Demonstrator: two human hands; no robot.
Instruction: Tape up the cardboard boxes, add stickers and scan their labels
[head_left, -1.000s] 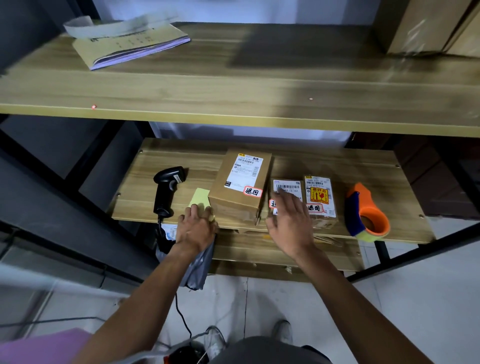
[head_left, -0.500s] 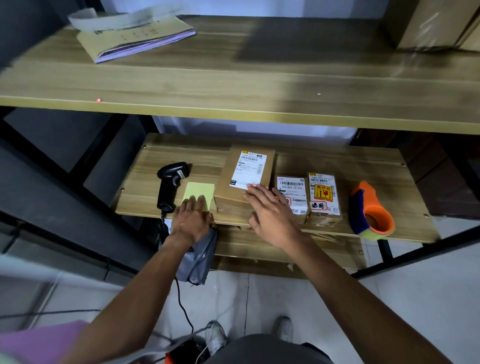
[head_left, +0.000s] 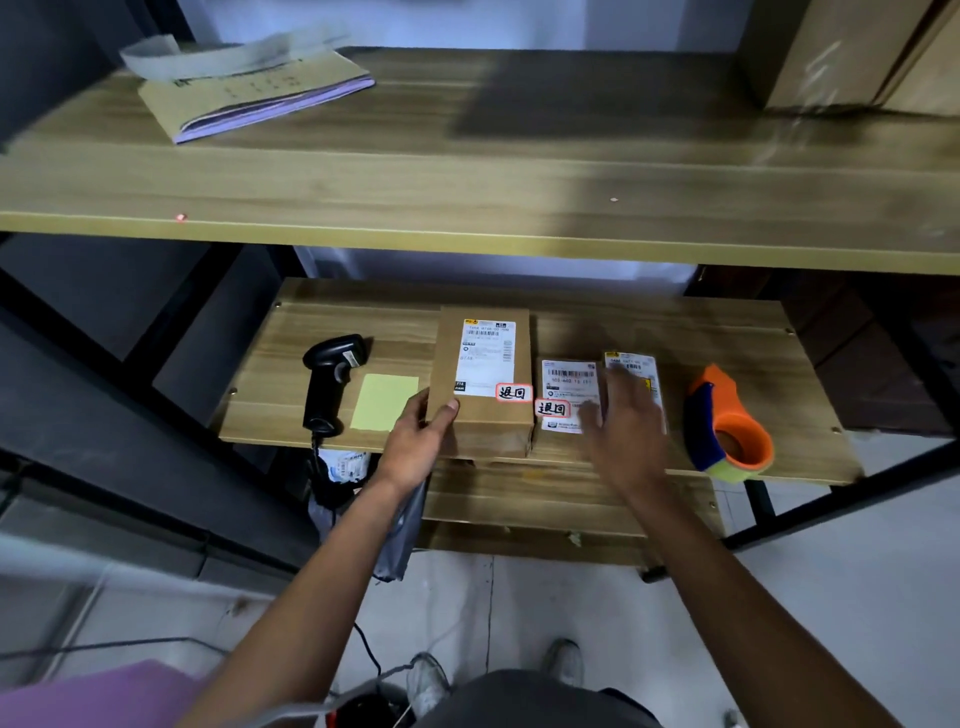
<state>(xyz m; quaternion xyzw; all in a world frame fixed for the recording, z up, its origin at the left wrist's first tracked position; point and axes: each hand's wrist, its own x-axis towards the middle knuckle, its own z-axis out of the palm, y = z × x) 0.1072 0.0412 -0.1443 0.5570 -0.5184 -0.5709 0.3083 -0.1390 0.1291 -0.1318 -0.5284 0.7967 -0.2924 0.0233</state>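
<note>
Left hand (head_left: 415, 441) has left the yellow sheet (head_left: 387, 401) and now grips the near left corner of the big box (head_left: 485, 374), thumb on top, fingers down its side. The box, skewed a second ago, now sits square to the shelf (head_left: 597, 322) edge. Right hand (head_left: 628, 415) has come off the big box and swung right. It is motion-blurred over the mid box (head_left: 569, 384) and right box (head_left: 636, 364), fingers spread and holding nothing; contact cannot be told. All three boxes stand in a row on the lower shelf, big box leftmost, the two small ones just beside it. Judgement: stickering looks done, since big and mid boxes each show a red-bordered sticker and the right box showed one a second ago, now under the hand. Scanning is probably what remains. Scanner (head_left: 332, 379) lies untouched left of the yellow sheet. Tape gun (head_left: 727, 426) stands idle at the right end. Writing: sticker on big box (head_left: 514, 392) and sticker on mid box (head_left: 552, 409) both read "退回". Each box carries a white barcode label. The fine print is too blurred to read, and the yellow logo on the label tops is illegible.
</note>
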